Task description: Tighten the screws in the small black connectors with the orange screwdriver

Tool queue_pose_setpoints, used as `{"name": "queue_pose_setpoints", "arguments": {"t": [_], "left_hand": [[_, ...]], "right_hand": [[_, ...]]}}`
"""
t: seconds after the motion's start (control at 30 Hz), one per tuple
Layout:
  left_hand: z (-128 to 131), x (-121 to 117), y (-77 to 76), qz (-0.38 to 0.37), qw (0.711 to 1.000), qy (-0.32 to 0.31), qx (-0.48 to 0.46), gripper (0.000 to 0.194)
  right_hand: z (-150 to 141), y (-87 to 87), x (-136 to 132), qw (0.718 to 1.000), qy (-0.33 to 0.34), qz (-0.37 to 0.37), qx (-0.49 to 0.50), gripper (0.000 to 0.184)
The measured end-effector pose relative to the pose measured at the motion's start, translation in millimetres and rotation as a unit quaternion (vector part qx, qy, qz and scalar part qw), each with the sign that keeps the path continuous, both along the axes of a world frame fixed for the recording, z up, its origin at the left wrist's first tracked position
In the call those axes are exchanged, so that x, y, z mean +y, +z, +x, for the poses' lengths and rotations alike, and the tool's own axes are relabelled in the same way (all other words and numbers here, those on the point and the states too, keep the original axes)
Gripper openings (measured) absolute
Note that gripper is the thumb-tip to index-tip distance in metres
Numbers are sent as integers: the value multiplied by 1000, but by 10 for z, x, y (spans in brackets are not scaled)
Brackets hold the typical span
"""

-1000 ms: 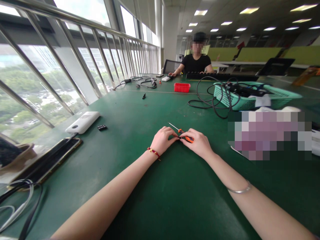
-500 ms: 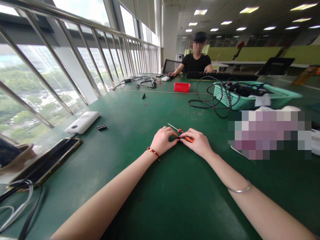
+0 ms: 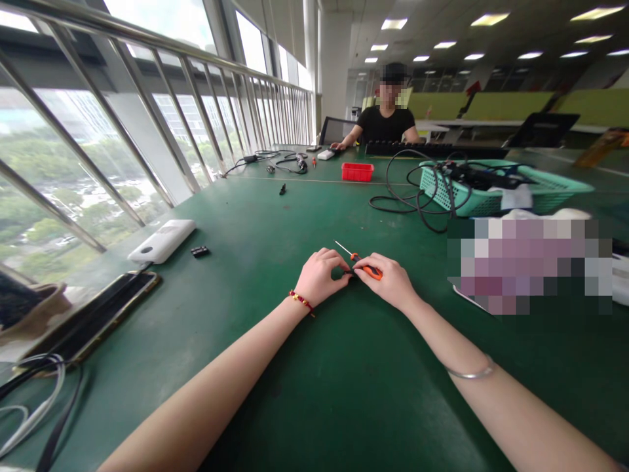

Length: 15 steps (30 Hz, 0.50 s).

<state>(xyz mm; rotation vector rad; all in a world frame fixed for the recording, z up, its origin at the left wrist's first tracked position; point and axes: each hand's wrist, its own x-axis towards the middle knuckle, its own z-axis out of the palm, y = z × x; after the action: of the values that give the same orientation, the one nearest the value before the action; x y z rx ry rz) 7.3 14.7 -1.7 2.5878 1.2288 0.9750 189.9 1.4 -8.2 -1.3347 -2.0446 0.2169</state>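
My left hand [image 3: 322, 275] is closed, its thumb and fingertips pinching a small black part [image 3: 348, 272] whose kind is too small to make out. Close against it, my right hand [image 3: 388, 278] is closed on a screwdriver [image 3: 372, 271] with an orange and black handle. The screwdriver's thin metal shaft points up and to the left, away from the small part. My right fingertips are at the part's right end; whether they touch it I cannot tell. Both hands are low over the green table [image 3: 314, 367].
A black block [image 3: 200, 251], a white power bank [image 3: 163, 240] and a phone [image 3: 93, 314] lie left. Ahead are a small black piece [image 3: 282, 189] and a red tray [image 3: 357, 172]. A green basket [image 3: 540, 190] with cables stands right. A person [image 3: 388, 121] sits opposite.
The screwdriver has shifted slightly to the right, with its shaft tip farther right. My left hand keeps its pinch on the small black part.
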Motion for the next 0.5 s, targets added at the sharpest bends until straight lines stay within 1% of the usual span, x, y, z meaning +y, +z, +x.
{"name": "queue_pose_setpoints", "arguments": {"t": [0.3,0.5], "left_hand": [[3,-13,15,15,1000,-6,-3,5],[-8,-15,13,13,1000,-11,-4,6]], "right_hand": [[5,-27,17,1000,5,0,9,15],[15,-3,3,1000,8,3,30,18]]}}
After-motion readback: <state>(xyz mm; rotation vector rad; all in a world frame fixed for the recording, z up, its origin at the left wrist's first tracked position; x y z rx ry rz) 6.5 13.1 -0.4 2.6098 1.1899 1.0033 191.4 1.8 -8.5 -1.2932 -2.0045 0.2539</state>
